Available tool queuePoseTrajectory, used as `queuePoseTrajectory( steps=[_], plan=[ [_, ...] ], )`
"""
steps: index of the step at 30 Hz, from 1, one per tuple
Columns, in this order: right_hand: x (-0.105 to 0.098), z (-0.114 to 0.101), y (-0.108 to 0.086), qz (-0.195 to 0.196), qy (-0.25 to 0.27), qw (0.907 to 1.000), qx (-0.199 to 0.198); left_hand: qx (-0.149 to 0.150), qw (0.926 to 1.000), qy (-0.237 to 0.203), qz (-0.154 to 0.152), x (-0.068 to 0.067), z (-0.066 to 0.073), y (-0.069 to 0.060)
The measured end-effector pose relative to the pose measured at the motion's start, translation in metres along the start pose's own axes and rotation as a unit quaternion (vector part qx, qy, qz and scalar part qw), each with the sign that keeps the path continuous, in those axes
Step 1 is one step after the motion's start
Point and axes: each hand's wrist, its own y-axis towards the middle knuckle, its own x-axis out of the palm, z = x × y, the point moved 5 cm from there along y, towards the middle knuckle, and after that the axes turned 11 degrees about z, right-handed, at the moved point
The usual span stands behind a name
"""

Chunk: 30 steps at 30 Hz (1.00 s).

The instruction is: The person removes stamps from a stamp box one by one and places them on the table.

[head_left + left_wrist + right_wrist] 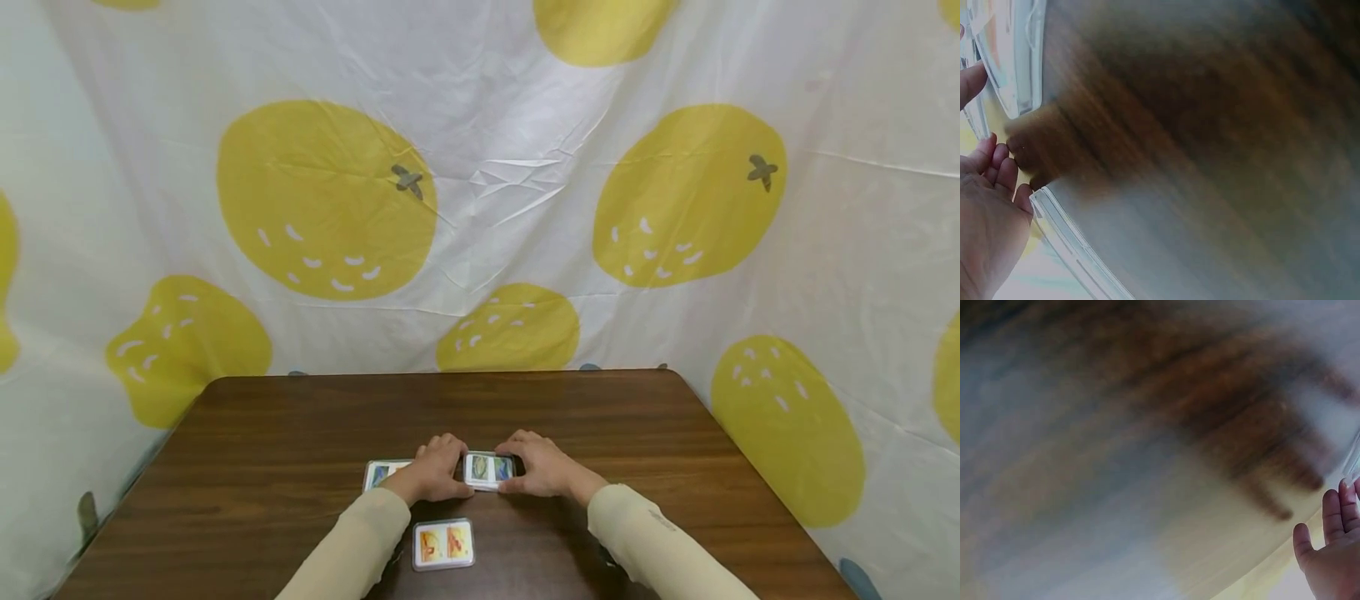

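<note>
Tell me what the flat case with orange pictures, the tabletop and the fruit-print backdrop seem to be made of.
Flat case: likely clear, glossy plastic, judging by its shiny, see-through rim.
Tabletop: wood or wood-look laminate with a low sheen; brown, streaked grain shows, but not the core.
Backdrop: probably thin fabric, perhaps synthetic, slightly shiny; creases and soft folds show.

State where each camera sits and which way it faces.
Head: on the head, facing forward and down at table and curtain; left hand, right hand and sleeves show.
Left wrist: on that wrist, facing table and clear cases; left hand at left edge.
Right wrist: on that wrist, facing blurred table; right hand at lower right.
Head and left wrist share left hand and clear cases.
</note>
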Motion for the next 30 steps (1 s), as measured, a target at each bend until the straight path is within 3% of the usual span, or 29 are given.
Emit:
queuePoseTrajectory(
  steps=[19, 30],
  plan=[
    [-0.004, 0.007, -0.003, 0.023, 0.002, 0.9997, -0.011, -0.010, 0.9998, 0.009, 0.015, 0.000, -0.006, 0.000],
    [-0.020, 0.029, -0.013, 0.034, 0.020, 0.9992, 0.012, -0.013, 0.9997, 0.013, 0.014, -0.001, -0.003, -0.001]
  ],
)
